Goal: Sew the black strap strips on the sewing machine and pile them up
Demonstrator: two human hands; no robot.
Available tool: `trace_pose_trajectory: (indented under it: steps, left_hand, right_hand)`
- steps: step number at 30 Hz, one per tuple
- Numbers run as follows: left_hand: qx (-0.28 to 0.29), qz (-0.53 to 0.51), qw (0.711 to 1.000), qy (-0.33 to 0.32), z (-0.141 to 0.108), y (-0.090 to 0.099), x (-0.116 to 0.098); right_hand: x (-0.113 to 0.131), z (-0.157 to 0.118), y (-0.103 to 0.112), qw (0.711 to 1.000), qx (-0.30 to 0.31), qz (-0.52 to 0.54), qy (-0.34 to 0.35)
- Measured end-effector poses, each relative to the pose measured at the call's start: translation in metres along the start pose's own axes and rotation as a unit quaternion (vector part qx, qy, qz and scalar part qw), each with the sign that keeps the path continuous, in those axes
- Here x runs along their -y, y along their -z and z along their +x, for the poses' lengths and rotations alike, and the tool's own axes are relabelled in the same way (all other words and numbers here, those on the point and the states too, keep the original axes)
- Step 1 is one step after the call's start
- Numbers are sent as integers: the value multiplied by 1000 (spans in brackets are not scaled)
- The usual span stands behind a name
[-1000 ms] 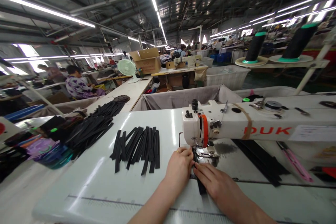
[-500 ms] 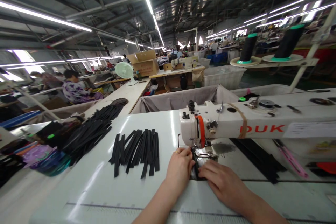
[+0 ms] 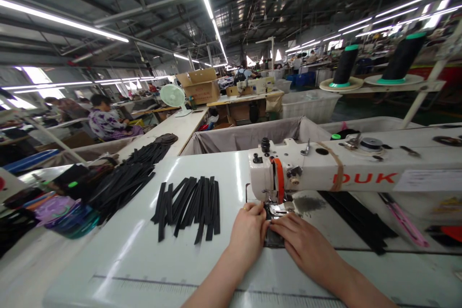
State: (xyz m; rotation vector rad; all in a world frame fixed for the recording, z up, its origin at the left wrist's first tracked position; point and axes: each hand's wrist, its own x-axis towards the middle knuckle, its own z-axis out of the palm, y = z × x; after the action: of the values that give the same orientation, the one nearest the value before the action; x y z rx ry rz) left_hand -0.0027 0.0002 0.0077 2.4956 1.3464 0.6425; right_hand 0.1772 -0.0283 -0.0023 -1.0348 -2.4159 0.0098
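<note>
At the head of a white sewing machine (image 3: 292, 171), both hands work close together under the needle area. My left hand (image 3: 247, 228), a ring on one finger, is closed with its fingertips on a black fabric strip (image 3: 267, 211) beside the presser foot. My right hand (image 3: 303, 237) lies just right of it, its fingers together and the tips pressed on the strip's near end. Most of the strip is hidden by the fingers. To the left, a small pile of black strips (image 3: 191, 207) is fanned out on the pale table (image 3: 137, 260).
More black strips (image 3: 122, 180) are heaped at the far left. Under the machine arm lie wider black pieces (image 3: 355, 219) and a pink-handled cutter (image 3: 404, 221). Thread cones (image 3: 344, 65) stand behind on the right. A fabric-lined bin (image 3: 249, 135) sits beyond the table.
My right hand has shifted forward and left, bringing its fingertips against my left hand by the presser foot. Less of the strip shows between the hands. The view has moved slightly.
</note>
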Motion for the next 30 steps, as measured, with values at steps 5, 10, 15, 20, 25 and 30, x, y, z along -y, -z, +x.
trace_pose_trajectory:
  steps: [5,10,15,20,25,30]
  left_hand:
    - [-10,-6,1000,-8,-2,-1,0]
    - [-4,9,1000,-9,-2,-1,-2]
    - [-13,23,1000,-8,-2,-3,-3]
    - [-12,31,999,-16,0,-4,-2]
    - [8,52,998,-19,5,-3,-1]
    - [12,58,998,-16,7,-3,1]
  right_hand:
    - [1,1,0,1000,4,2,-2]
    - [0,0,-1,1000,-2,6,-3]
    - [0,0,-2,1000,-4,-2,-6]
    - [0,-1,-3,1000,-7,-6,-7]
    - [0,-2,-4,1000,-3,2,-12]
    - [0,-1,-3,1000,2,1,-12]
